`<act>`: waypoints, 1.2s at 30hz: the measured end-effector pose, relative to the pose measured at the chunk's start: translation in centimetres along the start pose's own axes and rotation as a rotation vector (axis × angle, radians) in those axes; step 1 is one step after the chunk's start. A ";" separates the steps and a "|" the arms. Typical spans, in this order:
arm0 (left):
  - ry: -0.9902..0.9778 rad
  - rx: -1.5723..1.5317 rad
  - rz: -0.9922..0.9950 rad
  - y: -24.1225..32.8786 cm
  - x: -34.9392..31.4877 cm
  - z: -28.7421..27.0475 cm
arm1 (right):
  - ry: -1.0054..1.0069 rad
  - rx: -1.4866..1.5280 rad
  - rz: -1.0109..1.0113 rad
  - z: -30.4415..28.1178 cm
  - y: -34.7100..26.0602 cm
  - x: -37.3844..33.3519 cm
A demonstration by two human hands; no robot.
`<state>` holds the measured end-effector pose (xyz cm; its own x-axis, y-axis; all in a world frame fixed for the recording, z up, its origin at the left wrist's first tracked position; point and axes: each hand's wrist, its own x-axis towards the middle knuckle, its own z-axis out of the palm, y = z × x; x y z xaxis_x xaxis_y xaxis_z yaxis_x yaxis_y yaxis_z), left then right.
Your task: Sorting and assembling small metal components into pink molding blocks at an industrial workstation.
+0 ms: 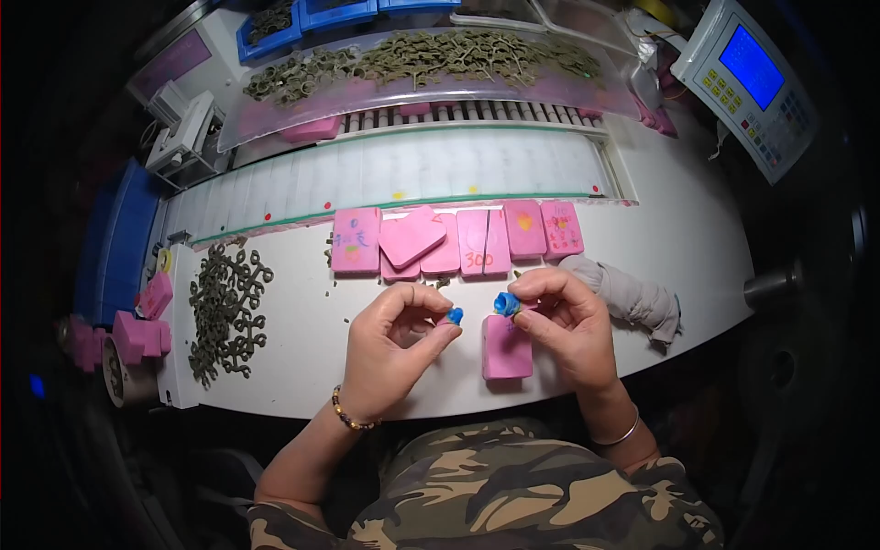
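Closest in, at the lower edge: a camouflage shirt [495, 495], with a beaded bracelet [344, 409] on one wrist and a plain bangle [623, 431] on the other. Next, over the front of the white table [302, 371], left hand [390, 344] and right hand [573, 330] apart from each other. Pinched between left thumb and finger, a small blue lump [455, 315]; between right thumb and fingers, a larger blue piece [506, 303] with a hollow-looking end. Easy to drop either, with too light a pinch or a careless turn of the wrist; easy to crush, if soft, by squeezing too hard.

Just below the right fingertips, a pink block [507, 350], near the table's front edge. Cannot tell whether in contact with the larger blue piece. Possible to knock off the edge with a low sweep of the hand.

To the right, a rolled grey cloth [632, 298]. To the left, a loose heap of dark green branching pieces [220, 312], liable to tangle or scatter if brushed by a sleeve.

Beyond the hands, a row of pink blocks [483, 243], including one askew block [412, 236] on top, apt to slide if bumped. Farther back, a long white panel [394, 170], rollers [477, 113], then a clear tray [367, 105] heaped with more green pieces [449, 60], likely to spill if jolted. Farthest, blue bins [339, 11].
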<state>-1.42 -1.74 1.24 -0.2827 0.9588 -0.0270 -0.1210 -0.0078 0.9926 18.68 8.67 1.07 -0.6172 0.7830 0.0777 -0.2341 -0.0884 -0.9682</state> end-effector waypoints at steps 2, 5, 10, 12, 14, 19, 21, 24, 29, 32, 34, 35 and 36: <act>0.007 -0.001 0.097 -0.2 0.4 0.2 | -0.046 -0.031 -0.065 0.3 0.0 0.2; -0.005 -0.160 0.089 0.0 0.6 0.5 | -0.051 -0.085 -0.088 1.0 -0.6 0.4; -0.027 -0.189 0.056 0.1 0.5 0.8 | -0.056 -0.165 -0.128 1.1 -0.8 0.3; -0.040 -0.170 0.074 0.2 0.4 0.9 | -0.046 -0.156 -0.149 1.1 -0.5 0.3; -0.057 -0.153 0.092 0.2 0.4 1.1 | -0.034 -0.151 -0.170 1.3 -0.5 0.2; -0.050 -0.242 0.053 0.4 0.2 1.2 | 0.006 -0.325 -0.386 1.7 -0.6 0.2; -0.052 -0.230 0.021 0.6 0.1 1.2 | 0.000 -0.362 -0.441 1.8 -0.7 0.3; -0.056 -0.213 -0.031 1.1 0.1 1.1 | -0.013 -0.421 -0.517 1.8 -0.7 0.4; -0.041 -0.029 0.054 1.6 0.2 1.0 | -0.014 -0.467 -0.507 2.2 -1.2 0.4; -0.032 0.191 0.274 1.4 0.3 0.8 | -0.027 -0.531 -0.419 2.0 -1.6 0.3; -0.036 0.259 0.376 1.5 0.3 0.8 | -0.050 -0.434 -0.335 1.7 -1.4 0.1; -0.033 0.260 0.376 1.4 0.2 0.9 | -0.053 -0.432 -0.336 1.8 -1.4 0.1; -0.020 0.220 0.367 1.1 0.0 1.0 | -0.047 -0.313 -0.256 1.9 -1.4 0.1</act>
<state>-0.56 -1.43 2.43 -0.2502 0.9091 0.3330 0.1906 -0.2910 0.9375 17.53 7.67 2.90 -0.6040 0.7255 0.3299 -0.1491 0.3037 -0.9410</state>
